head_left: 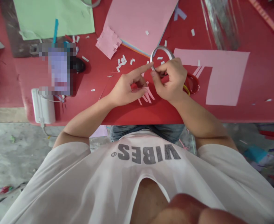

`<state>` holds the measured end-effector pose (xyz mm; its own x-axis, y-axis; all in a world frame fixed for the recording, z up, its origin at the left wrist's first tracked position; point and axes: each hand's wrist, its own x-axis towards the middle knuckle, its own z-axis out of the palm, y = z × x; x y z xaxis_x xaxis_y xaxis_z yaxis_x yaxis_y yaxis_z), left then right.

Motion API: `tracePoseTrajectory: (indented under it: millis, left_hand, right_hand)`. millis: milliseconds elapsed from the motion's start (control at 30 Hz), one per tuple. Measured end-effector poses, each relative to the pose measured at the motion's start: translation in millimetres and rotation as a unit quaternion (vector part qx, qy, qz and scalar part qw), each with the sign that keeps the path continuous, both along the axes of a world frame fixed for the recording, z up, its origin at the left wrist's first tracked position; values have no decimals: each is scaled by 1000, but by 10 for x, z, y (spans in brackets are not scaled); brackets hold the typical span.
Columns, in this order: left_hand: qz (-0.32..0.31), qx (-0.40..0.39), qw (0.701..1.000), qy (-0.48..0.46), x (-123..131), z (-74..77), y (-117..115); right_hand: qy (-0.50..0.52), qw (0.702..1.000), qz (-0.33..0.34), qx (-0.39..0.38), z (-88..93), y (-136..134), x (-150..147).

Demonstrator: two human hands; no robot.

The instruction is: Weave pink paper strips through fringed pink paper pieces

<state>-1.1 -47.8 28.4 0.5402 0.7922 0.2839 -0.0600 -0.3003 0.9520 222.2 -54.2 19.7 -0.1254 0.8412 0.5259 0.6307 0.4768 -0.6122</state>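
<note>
Narrow white paper ring (161, 47), right hand (171, 79) clamped on it, left hand (125, 90) touching.

A long red table (262, 93) fills the upper half of the frame, its front edge running straight across, with a pale ledge (6, 114) showing beneath it at the left. Below lies a grey concrete floor (13, 158), speckled with small scraps at lower left — teal and red odds and ends (255, 154) sit at the right. The light is soft and even.
</note>
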Motion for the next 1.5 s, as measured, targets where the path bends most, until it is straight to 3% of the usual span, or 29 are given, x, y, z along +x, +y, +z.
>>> tracePoseTrajectory:
  millis: [267,400,700,1000,1267,1500]
  left_hand:
    - [7,-49,998,-34,-19,-25,67]
    - [44,-51,997,-45,-22,-44,81]
    - [16,6,999,47,-31,-6,17]
    - [20,55,996,69,-85,52,10]
    - [12,25,999,32,-49,38,39]
    - [-18,23,999,-13,-6,22,44]
  right_hand:
    - [-27,999,-9,18,21,3,-35]
    - [-26,1000,-12,12,50,5,-33]
    - [-13,1000,-15,-19,27,-6,-19]
    - [-26,999,-10,-46,62,-6,13]
    - [27,995,45,-81,142,-11,-21]
    - [121,968,131,-177,264,2,-21]
